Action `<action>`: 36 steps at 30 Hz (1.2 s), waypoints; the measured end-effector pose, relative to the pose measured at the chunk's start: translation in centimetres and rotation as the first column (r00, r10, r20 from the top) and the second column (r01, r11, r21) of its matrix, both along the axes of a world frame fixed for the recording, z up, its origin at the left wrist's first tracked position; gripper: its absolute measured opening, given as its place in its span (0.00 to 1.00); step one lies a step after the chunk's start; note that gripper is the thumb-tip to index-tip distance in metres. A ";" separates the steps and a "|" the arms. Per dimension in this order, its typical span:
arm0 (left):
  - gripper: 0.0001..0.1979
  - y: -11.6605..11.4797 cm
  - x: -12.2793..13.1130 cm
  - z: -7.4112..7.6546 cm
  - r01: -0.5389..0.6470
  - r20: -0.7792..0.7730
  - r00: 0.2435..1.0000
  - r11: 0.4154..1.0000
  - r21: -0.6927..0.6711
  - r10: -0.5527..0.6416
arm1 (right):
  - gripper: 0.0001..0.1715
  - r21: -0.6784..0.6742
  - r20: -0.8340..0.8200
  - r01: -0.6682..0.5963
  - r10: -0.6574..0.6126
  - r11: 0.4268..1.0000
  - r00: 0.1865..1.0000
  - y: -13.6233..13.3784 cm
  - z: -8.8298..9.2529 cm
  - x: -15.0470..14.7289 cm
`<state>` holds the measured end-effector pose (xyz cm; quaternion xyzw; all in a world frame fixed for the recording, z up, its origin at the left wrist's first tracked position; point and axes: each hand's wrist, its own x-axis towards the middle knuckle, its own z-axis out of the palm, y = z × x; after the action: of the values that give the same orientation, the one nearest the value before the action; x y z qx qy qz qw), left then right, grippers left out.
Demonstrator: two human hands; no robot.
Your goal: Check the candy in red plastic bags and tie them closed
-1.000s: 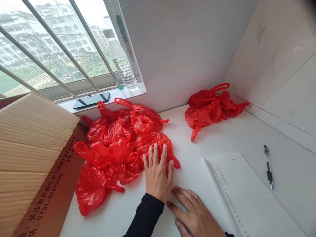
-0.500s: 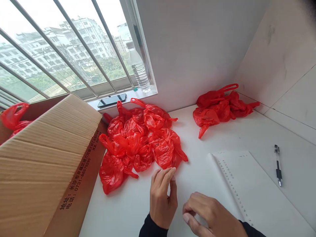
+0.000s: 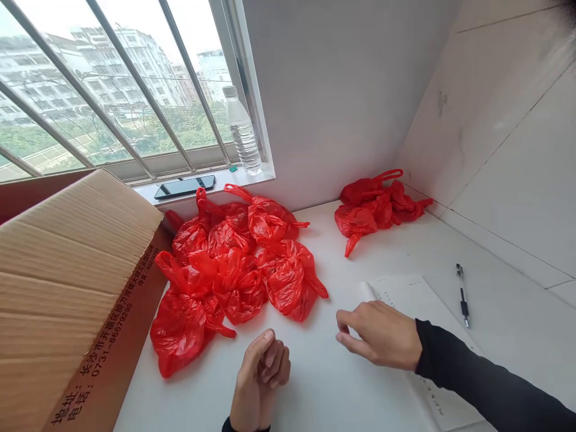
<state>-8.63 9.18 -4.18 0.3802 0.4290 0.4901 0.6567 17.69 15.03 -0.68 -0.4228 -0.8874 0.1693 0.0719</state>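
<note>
My left hand is low in the middle of the view, palm turned inward. Its fingers are loosely curled, the thumb stands up, and nothing shows in it. My right hand reaches in from the right over the near-left part of a notebook. Its fingers are bent, with a gap to the thumb, and it holds nothing. Handwritten marks run down the notebook's page. Beyond my left hand lies a cluster of several knotted red plastic bags, touching neither hand. Their contents are hidden.
An open cardboard box stands at the left. A smaller group of red bags lies by the back wall. A black pen is right of the notebook. A phone and a clear bottle are on the windowsill.
My left hand has moved down and left, away from the bags, and turned its palm inward. My right hand has moved up and forward over the notebook's edge. The view has shifted right.
</note>
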 end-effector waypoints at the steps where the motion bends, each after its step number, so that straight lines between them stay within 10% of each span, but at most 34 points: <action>1: 0.28 0.0 -0.6 0.0 0.081 0.095 0.992 0.997 -0.012 -0.080 | 0.09 -0.002 -0.026 0.047 -0.047 0.999 0.999 1.4 0.1 0.2; 8: 0.34 -2.1 -0.3 -0.3 0.433 0.457 0.771 0.891 0.135 -0.444 | 0.17 0.164 -0.204 0.480 -0.447 0.862 0.871 10.9 -2.0 4.4; 13: 0.23 -1.0 0.1 -0.9 0.265 0.572 0.785 0.964 0.034 -0.236 | 0.39 0.343 -0.263 0.611 -0.551 0.714 0.792 15.6 -4.3 6.7; 18: 0.15 0.0 -0.6 -0.4 0.010 0.612 0.780 0.975 -0.222 0.131 | 0.26 0.370 -0.298 0.600 -0.521 0.709 0.800 18.1 -5.8 7.4; 28: 0.26 -0.2 -1.1 -1.5 0.111 0.649 0.761 0.985 -0.134 0.003 | 0.15 0.132 -0.574 0.705 -0.526 0.697 0.628 17.8 -5.0 8.3; 36: 0.33 -1.2 -0.3 -2.3 0.437 0.569 0.705 0.891 0.121 -0.424 | 0.14 -0.227 -0.727 0.544 -0.512 0.808 0.457 14.2 -3.8 7.1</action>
<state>-8.91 7.97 -6.49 0.2941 0.1127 0.4104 0.8558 24.82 29.24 -4.52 -0.5631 -0.5995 0.2825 0.4937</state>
